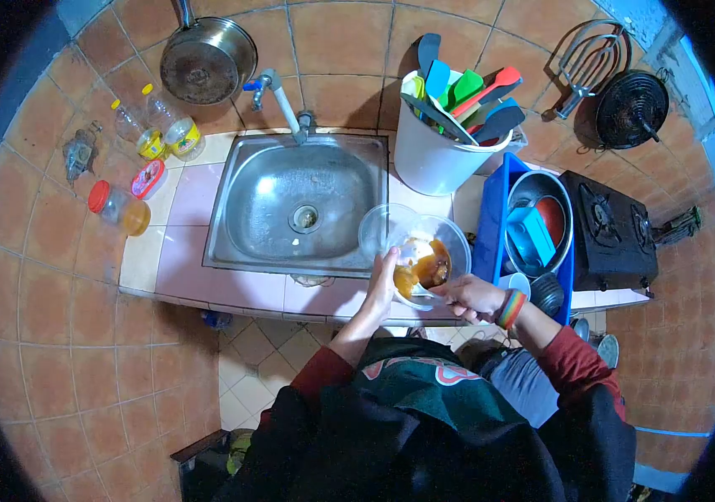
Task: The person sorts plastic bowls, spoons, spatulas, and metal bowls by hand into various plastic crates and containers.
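Note:
A clear bowl at the counter's front edge holds a white, yellow-orange and brown mixture. My left hand is closed on the bowl's left side, its thumb up near the rim. From the right, my right hand grips a thin spoon-like utensil, whose far end goes down into the mixture and is hidden. Another clear round container sits just behind my left hand, overlapping the sink's right rim.
A steel sink with a tap lies left. Behind stands a white bucket of spatulas. Right are a blue rack with dishes and a black stove. Bottles and a red-lidded jar stand far left.

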{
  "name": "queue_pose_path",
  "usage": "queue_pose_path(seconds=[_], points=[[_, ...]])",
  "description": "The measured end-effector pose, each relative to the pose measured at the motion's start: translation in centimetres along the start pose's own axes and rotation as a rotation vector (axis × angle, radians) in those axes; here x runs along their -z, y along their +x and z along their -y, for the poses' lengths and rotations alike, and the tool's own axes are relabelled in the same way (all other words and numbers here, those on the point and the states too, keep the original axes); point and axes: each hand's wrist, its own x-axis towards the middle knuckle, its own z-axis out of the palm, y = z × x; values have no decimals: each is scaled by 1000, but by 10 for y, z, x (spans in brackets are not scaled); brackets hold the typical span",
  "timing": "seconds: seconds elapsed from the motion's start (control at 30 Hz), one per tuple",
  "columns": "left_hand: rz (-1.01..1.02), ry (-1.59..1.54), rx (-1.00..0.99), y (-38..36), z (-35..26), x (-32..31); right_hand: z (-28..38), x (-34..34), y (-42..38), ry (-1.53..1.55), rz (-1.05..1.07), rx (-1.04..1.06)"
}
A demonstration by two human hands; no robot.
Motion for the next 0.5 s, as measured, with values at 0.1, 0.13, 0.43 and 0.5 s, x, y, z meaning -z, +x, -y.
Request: queue_pose_path(seconds=[0.1, 0.13, 0.43, 0.5], points=[[7, 218, 67, 8, 3, 9, -1, -6, -3, -916, -295, 414], [10, 354, 117, 10, 4, 10, 0, -11, -6, -1372, -439, 620], [91, 656, 179, 12, -22, -15, 6, -65, -17, -1980, -530, 791], [141, 605, 265, 14, -16, -4, 6, -62, -18, -2019, -450, 771]])
